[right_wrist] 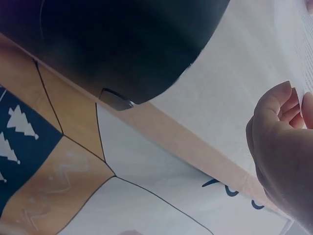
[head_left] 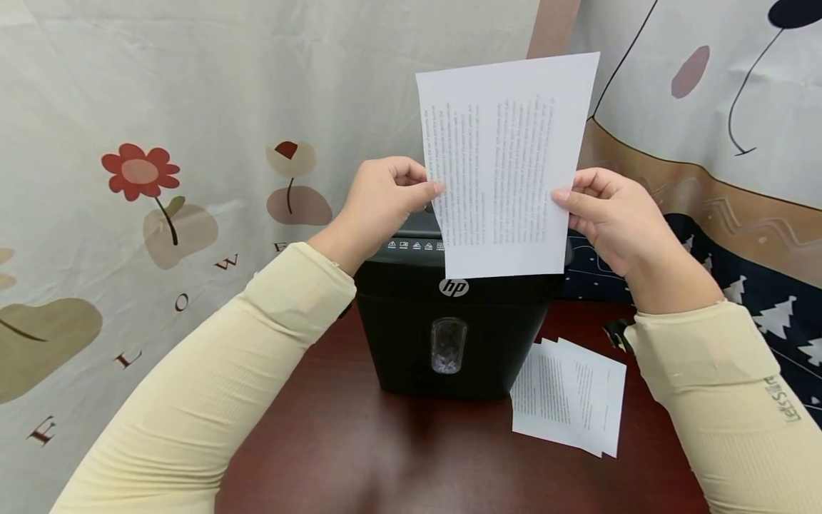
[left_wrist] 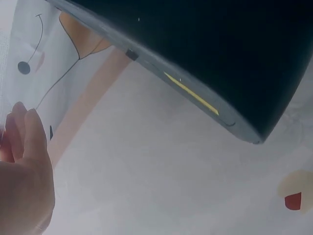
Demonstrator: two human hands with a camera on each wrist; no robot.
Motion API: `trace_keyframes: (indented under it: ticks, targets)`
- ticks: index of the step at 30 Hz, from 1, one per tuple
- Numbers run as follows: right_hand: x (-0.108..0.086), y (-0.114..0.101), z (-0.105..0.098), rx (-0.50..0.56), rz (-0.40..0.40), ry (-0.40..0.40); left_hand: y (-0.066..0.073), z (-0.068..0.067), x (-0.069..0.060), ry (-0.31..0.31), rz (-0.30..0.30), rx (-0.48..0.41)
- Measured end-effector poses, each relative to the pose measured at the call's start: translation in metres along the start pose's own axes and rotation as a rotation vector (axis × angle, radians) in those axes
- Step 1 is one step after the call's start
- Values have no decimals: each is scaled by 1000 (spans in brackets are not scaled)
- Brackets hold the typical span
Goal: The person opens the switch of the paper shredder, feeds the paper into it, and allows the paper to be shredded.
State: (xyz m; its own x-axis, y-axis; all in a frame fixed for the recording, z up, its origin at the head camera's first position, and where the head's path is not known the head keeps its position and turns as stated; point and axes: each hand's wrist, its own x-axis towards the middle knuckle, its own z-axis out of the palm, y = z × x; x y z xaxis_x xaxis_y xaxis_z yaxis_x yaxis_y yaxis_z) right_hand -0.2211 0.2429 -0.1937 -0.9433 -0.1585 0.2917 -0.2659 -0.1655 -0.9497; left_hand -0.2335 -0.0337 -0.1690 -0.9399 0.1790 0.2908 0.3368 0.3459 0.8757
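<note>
Head view: your left hand (head_left: 383, 202) pinches one side edge of a printed sheet (head_left: 491, 168); your right hand (head_left: 616, 218) pinches the opposite edge. The sheet is upright, its lower end overlapping the top of the black HP shredder (head_left: 401, 332); contact cannot be determined. Loose pages (head_left: 565, 400) lie on the dark red table (head_left: 321, 442), beside the shredder's base.

one sheet (head_left: 489, 171) between my left hand (head_left: 388, 196) and my right hand (head_left: 619, 218), before the top of the shredder (head_left: 398, 335), that on the table (head_left: 321, 442), loose sheets (head_left: 555, 396) just to its right, hanging cloth (head_left: 359, 64) behind at the far side
</note>
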Motion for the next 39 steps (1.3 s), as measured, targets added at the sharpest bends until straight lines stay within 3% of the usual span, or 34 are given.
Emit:
trace_keyframes:
  ticks: [14,25,33,39]
  targets:
    - [15,-9,5,-152,35,41,7,-7,10,20,0,110]
    - [25,-9,16,-256,36,40,3,-13,22,81,-5,178]
    - [32,-6,21,-393,66,44,-1,-17,22,95,17,227]
    - [36,-1,24,-413,75,46,-4,-18,21,101,16,230]
